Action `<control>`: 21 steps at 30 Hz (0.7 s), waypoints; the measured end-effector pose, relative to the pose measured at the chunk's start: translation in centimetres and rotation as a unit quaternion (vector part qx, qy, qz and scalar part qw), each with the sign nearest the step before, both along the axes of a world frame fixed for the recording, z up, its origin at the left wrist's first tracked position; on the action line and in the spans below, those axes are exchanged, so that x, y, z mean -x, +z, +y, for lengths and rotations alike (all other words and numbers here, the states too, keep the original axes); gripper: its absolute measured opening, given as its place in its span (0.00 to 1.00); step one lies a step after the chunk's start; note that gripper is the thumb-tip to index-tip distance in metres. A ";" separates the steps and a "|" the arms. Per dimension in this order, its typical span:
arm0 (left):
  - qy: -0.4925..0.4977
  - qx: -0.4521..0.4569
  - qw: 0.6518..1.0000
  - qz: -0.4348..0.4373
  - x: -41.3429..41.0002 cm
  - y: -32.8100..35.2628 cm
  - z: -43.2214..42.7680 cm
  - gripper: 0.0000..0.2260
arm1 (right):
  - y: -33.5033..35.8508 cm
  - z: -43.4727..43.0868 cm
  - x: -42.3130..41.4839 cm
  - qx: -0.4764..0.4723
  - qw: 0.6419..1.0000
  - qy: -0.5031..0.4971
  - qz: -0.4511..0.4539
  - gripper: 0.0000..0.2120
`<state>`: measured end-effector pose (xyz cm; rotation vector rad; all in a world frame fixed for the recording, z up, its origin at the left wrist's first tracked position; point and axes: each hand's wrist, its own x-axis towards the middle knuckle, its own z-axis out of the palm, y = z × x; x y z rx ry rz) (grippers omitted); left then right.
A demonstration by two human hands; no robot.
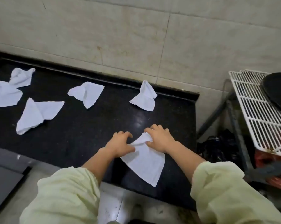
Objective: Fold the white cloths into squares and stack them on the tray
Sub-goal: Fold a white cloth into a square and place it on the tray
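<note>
A white cloth (144,160) lies near the front edge of the black counter (91,136), its near corner hanging over the edge. My left hand (120,145) pinches the cloth's left side with the thumb. My right hand (160,137) grips the bunched far end of the same cloth. Several more white cloths lie crumpled further back: one at the right (145,98), one in the middle (87,93), one at the left (36,115), and two at the far left (5,94) (22,76). A dark round tray (277,91) sits at the right edge, partly cut off.
The tray rests on a white wire rack (256,110) standing to the right of the counter, across a gap. A tiled wall (136,38) backs the counter. Black cords (217,146) and red items (275,160) lie under the rack.
</note>
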<state>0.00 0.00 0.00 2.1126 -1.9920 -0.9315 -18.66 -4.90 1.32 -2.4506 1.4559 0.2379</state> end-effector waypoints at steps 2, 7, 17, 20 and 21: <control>-0.001 -0.031 0.999 -0.027 -0.4 -0.8 -0.3 0.25 | -0.8 -0.1 -0.7 0.003 0.999 0.030 0.036 0.24; 0.024 -0.071 0.997 -0.016 -1.4 -2.5 -1.1 0.13 | -3.2 -0.5 -2.0 0.033 0.996 0.042 0.072 0.24; -0.055 -0.100 0.993 0.041 -6.3 -2.5 -4.7 0.16 | -1.8 -4.1 -4.1 -0.060 0.983 -0.155 -0.078 0.12; -0.065 -0.102 0.988 0.095 -7.9 -1.2 -6.4 0.16 | -0.4 -5.3 -4.7 -0.097 0.940 -0.256 -0.205 0.10; -0.060 -0.096 0.986 0.121 -8.5 -0.7 -7.0 0.17 | 0.2 -5.6 -4.8 -0.096 0.923 -0.280 -0.246 0.10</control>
